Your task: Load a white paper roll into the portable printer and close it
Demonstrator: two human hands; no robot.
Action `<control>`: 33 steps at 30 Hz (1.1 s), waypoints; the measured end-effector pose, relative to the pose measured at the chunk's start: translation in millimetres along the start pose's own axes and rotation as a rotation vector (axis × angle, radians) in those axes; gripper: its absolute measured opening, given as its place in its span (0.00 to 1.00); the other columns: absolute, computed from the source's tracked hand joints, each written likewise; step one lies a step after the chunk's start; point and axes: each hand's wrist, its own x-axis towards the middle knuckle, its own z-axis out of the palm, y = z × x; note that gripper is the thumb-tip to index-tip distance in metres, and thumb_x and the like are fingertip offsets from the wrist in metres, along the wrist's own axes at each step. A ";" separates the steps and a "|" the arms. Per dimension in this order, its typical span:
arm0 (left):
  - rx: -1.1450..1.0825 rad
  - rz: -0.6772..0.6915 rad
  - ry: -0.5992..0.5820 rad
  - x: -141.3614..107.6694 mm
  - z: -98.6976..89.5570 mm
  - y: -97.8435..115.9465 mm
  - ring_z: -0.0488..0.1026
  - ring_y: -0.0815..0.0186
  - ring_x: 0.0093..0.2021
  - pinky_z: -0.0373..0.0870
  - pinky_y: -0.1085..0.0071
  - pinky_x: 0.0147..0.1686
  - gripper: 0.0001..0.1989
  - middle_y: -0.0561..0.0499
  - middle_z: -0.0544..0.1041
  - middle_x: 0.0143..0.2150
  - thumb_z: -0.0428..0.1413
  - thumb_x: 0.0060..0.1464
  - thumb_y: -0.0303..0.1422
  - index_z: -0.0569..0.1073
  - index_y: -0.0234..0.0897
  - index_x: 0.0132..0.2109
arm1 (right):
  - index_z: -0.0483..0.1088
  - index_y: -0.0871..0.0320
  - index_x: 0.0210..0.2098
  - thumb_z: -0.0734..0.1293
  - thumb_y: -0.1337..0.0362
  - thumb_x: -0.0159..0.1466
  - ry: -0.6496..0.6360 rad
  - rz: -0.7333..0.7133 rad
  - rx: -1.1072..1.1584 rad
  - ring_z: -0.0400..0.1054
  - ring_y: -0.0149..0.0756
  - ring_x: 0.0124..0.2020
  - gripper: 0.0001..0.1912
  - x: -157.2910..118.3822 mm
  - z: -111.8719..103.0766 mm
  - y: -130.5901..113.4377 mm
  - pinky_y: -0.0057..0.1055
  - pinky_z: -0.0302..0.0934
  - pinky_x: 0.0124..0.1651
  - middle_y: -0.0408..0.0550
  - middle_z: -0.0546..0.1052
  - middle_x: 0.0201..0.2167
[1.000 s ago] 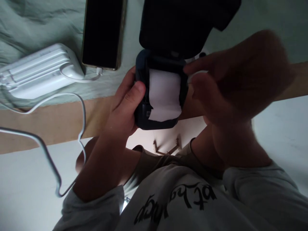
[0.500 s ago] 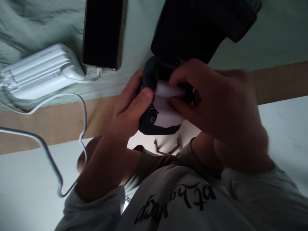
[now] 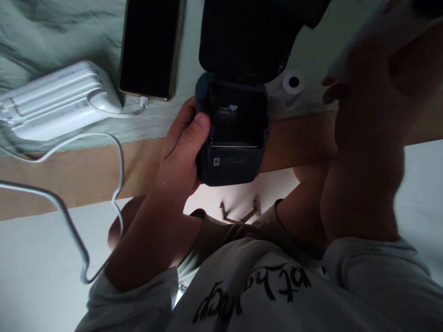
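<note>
My left hand (image 3: 185,143) is closed around the left side of a small dark portable label printer (image 3: 235,166), its thumb on the rim. The printer's lid (image 3: 242,41) is swung up and away, and no roll shows inside the bay. My right hand (image 3: 370,78) is raised close to the camera at the upper right, dark and blurred. It grips a pale roll with a dark round hole, which looks like a paper roll (image 3: 406,30), partly cut off by the frame. Another small white paper roll (image 3: 289,94) rests on the green cloth right of the printer.
A phone (image 3: 150,46) lies on the green cloth (image 3: 69,27), a white cable (image 3: 131,114) plugged into it. Left of it is a white power bank (image 3: 65,101). A thicker cable (image 3: 69,226) hangs past the brown table edge (image 3: 145,161). My legs are below.
My right hand has left the printer's bay and moved up and right with the paper roll. The bay is now bare, and the small roll on the cloth has come into view.
</note>
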 end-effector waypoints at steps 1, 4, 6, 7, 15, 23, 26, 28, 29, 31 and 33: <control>-0.010 0.002 0.009 -0.6 0.2 0.5 0.73 0.67 0.51 0.72 0.68 0.51 0.18 0.56 0.74 0.44 0.53 0.54 0.44 0.70 0.38 0.48 | 0.63 0.61 0.38 0.57 0.71 0.58 0.058 -0.028 -0.049 0.58 0.21 0.30 0.08 0.6 0.6 5.1 0.22 0.53 0.27 0.46 0.66 0.36; -0.032 -0.019 0.005 -1.9 0.7 2.0 0.71 0.65 0.55 0.72 0.65 0.53 0.17 0.57 0.75 0.43 0.53 0.54 0.42 0.71 0.38 0.46 | 0.67 0.62 0.39 0.61 0.74 0.53 0.075 -0.074 -0.246 0.60 0.24 0.35 0.14 3.6 -0.4 20.6 0.23 0.54 0.32 0.48 0.69 0.36; -0.041 -0.020 0.000 -2.0 0.6 2.2 0.69 0.63 0.56 0.72 0.63 0.54 0.16 0.57 0.75 0.43 0.54 0.54 0.42 0.71 0.38 0.46 | 0.66 0.59 0.45 0.62 0.72 0.54 0.013 -0.048 -0.364 0.62 0.24 0.33 0.19 5.1 -3.1 27.4 0.24 0.54 0.35 0.46 0.70 0.37; -0.047 -0.015 0.001 -1.9 0.4 1.9 0.69 0.63 0.56 0.72 0.63 0.54 0.16 0.57 0.75 0.43 0.54 0.54 0.41 0.71 0.38 0.46 | 0.66 0.58 0.47 0.63 0.71 0.55 -0.001 -0.035 -0.415 0.63 0.24 0.33 0.20 5.3 -4.8 28.4 0.25 0.55 0.36 0.46 0.71 0.38; -0.044 -0.009 -0.026 -0.6 -2.2 0.6 0.73 0.67 0.51 0.72 0.68 0.52 0.20 0.55 0.74 0.44 0.53 0.54 0.42 0.68 0.35 0.50 | 0.63 0.56 0.52 0.59 0.76 0.52 -0.066 -0.373 -0.362 0.67 0.31 0.46 0.28 -11.8 -5.4 -1.3 0.30 0.62 0.46 0.41 0.70 0.46; -0.040 0.004 -0.019 0.0 -1.2 1.3 0.66 0.58 0.60 0.72 0.58 0.54 0.18 0.55 0.74 0.43 0.53 0.54 0.42 0.69 0.36 0.48 | 0.65 0.65 0.48 0.62 0.77 0.50 -0.244 -0.395 -0.369 0.66 0.31 0.46 0.25 -17.1 16.1 8.4 0.27 0.64 0.47 0.50 0.70 0.44; -0.026 -0.001 -0.020 -0.7 -0.5 2.2 0.67 0.58 0.59 0.74 0.59 0.51 0.20 0.54 0.74 0.41 0.54 0.53 0.43 0.69 0.36 0.49 | 0.63 0.61 0.47 0.63 0.75 0.52 -0.236 -0.366 -0.327 0.65 0.31 0.45 0.23 -15.8 15.8 10.4 0.28 0.63 0.47 0.48 0.70 0.43; -0.026 -0.007 -0.009 -0.9 -0.6 2.5 0.69 0.60 0.57 0.74 0.62 0.50 0.19 0.55 0.75 0.41 0.54 0.53 0.42 0.69 0.36 0.49 | 0.59 0.57 0.50 0.61 0.76 0.50 -0.285 -0.343 -0.234 0.66 0.31 0.44 0.28 -16.0 15.4 10.5 0.29 0.64 0.45 0.46 0.70 0.43; -0.028 -0.008 -0.009 -1.0 -0.8 2.6 0.71 0.62 0.55 0.74 0.63 0.50 0.18 0.56 0.76 0.41 0.54 0.53 0.42 0.70 0.36 0.48 | 0.58 0.56 0.50 0.59 0.77 0.49 -0.318 -0.335 -0.193 0.66 0.31 0.43 0.29 -16.2 15.5 10.5 0.30 0.64 0.45 0.45 0.70 0.43; -0.034 -0.007 -0.012 -1.1 -1.0 2.5 0.72 0.64 0.54 0.75 0.65 0.50 0.18 0.57 0.76 0.42 0.54 0.54 0.42 0.70 0.37 0.48 | 0.59 0.55 0.48 0.59 0.76 0.48 -0.364 -0.335 -0.189 0.65 0.33 0.41 0.27 -16.9 15.6 10.6 0.33 0.64 0.44 0.46 0.70 0.41; -0.036 -0.002 -0.015 -1.1 -0.8 2.6 0.71 0.63 0.55 0.75 0.65 0.50 0.17 0.57 0.76 0.41 0.53 0.54 0.41 0.70 0.37 0.48 | 0.63 0.57 0.46 0.62 0.72 0.51 -0.347 -0.355 -0.299 0.64 0.35 0.43 0.22 -17.3 15.3 11.1 0.35 0.63 0.45 0.50 0.67 0.41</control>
